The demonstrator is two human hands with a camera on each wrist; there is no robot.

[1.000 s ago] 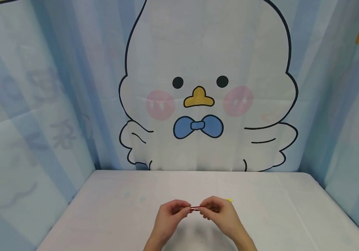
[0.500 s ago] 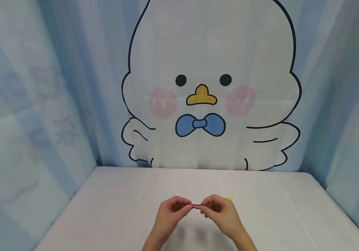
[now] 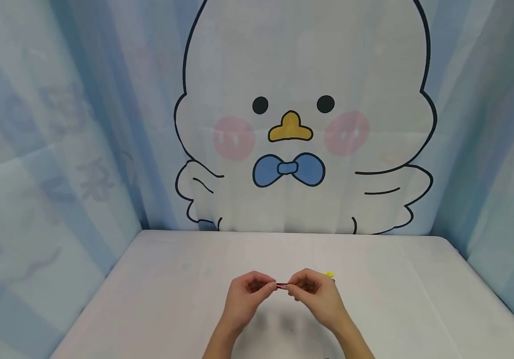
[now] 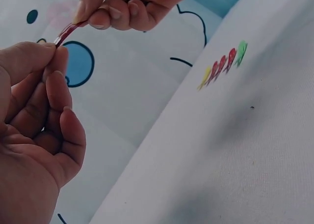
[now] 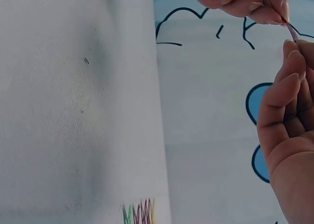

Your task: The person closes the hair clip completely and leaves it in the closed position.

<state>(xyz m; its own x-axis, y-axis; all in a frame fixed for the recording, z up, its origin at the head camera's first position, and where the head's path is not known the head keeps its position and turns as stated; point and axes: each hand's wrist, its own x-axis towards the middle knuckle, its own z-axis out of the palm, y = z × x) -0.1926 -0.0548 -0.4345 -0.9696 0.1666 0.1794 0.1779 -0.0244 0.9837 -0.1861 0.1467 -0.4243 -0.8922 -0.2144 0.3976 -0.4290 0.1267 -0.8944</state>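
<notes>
A thin dark-red snap hair clip (image 3: 282,285) spans the short gap between my two hands, above the white table. My left hand (image 3: 244,301) pinches one end of it between thumb and forefinger, the other fingers curled in. At the opposite end, my right hand (image 3: 320,296) pinches it the same way. From the left wrist, the clip (image 4: 65,33) looks slightly bowed, with a slit along it. Fingertips cover both its ends.
On the table (image 4: 274,135) beyond the hands lies a row of similar clips: a yellow one (image 4: 204,78), several red ones (image 4: 222,67) and a green one (image 4: 241,53). A cloth backdrop (image 3: 293,209) with a cartoon bird rises behind the table's far edge.
The head view has tipped slightly downward, so the table and hands sit higher in it. Both hands keep pinching the red clip, and more of the yellow clip shows behind the right hand.
</notes>
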